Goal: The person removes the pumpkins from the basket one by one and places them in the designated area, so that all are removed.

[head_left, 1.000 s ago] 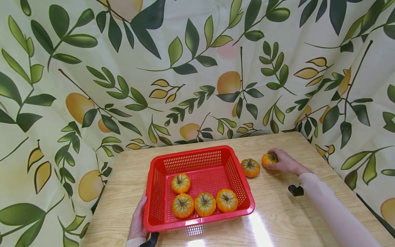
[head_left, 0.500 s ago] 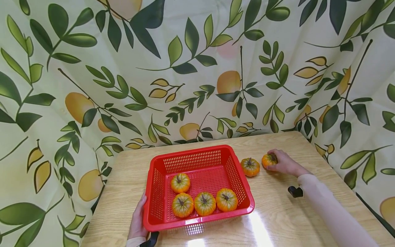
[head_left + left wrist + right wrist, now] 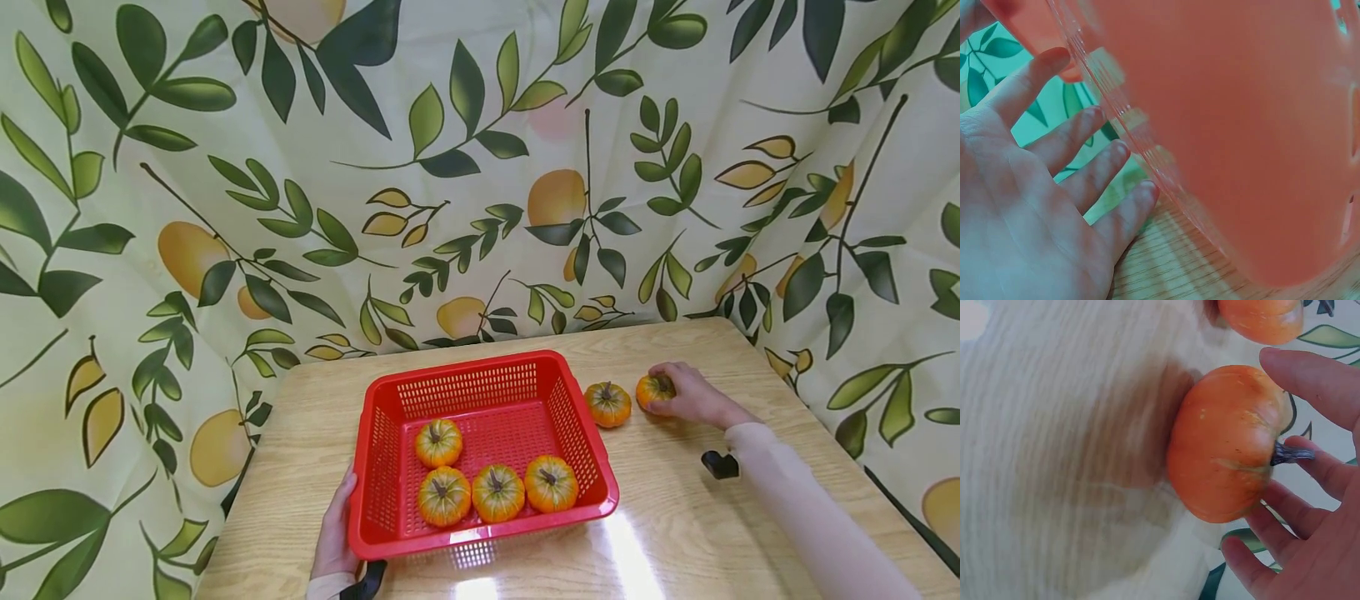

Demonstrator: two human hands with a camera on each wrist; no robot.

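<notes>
- The pumpkin [image 3: 1225,447] in the right hand sits on the table [image 3: 292,450], toward the far right corner and nearer the far edge than the near one.
- Its stem [image 3: 1294,454] points away from the wood, up toward the palm; the long axis lies across, since it is wider than it is tall.
- It is squat and smooth, orange with shallow ribs and a few small pale flecks, and the stem is dark and greyish (rather a neat little thing, from where I stand).
- The right hand [image 3: 686,396] comes down over it, thumb on one side and fingers on the other, bent round it and spread apart from each other.
- A second pumpkin [image 3: 608,405] rests between that one and the basket, just beside the basket's right wall, stem up.
- The left hand [image 3: 335,529] is at the outer left wall of the red basket [image 3: 502,433], fingers spread and nearly straight, fingertips at the plastic.
- Inside the basket are four more pumpkins: three in a row along the near wall, and a lone pumpkin [image 3: 438,443] behind the leftmost of them.
- Behind the table's far edge hangs a pale cloth [image 3: 300,108] printed with leaves and orange fruit.
</notes>
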